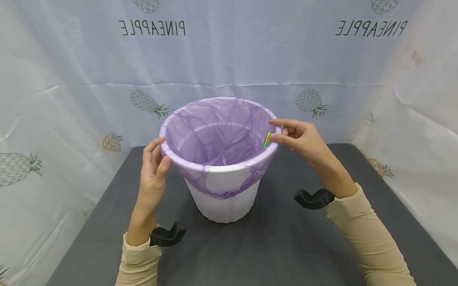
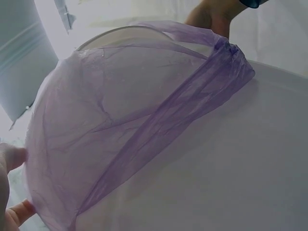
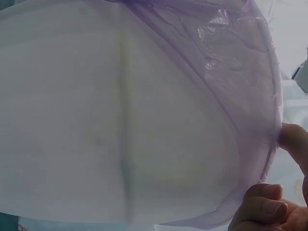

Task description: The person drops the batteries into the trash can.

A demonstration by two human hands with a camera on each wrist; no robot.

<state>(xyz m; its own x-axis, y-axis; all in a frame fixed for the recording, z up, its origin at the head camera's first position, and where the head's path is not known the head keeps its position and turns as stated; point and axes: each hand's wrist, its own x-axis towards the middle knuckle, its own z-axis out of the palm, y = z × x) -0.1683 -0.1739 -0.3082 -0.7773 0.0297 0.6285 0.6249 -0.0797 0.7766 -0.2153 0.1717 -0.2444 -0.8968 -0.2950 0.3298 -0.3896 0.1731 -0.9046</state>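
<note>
A white trash can (image 1: pixel 223 208) stands upright on the dark table, lined with a thin purple trash bag (image 1: pixel 214 143) folded over its rim. On the left, my left hand (image 1: pixel 153 174) holds the bag-covered rim, thumb and fingertips spread along its edge. Opposite, my right hand (image 1: pixel 300 139) grips the rim, thumb and index finger over the top. In the right wrist view, curled fingers (image 3: pixel 262 204) sit against the outside below the rim. A small yellow-green streaked item (image 1: pixel 267 139) shows inside by my right thumb; its kind is unclear.
The dark tabletop (image 1: pixel 272 246) spreads around the can. A pale curtain (image 1: pixel 229 55) with pineapple prints hangs behind and at both sides. Each wrist carries a black camera mount, one on the left (image 1: pixel 168 234) and one on the right (image 1: pixel 313 199).
</note>
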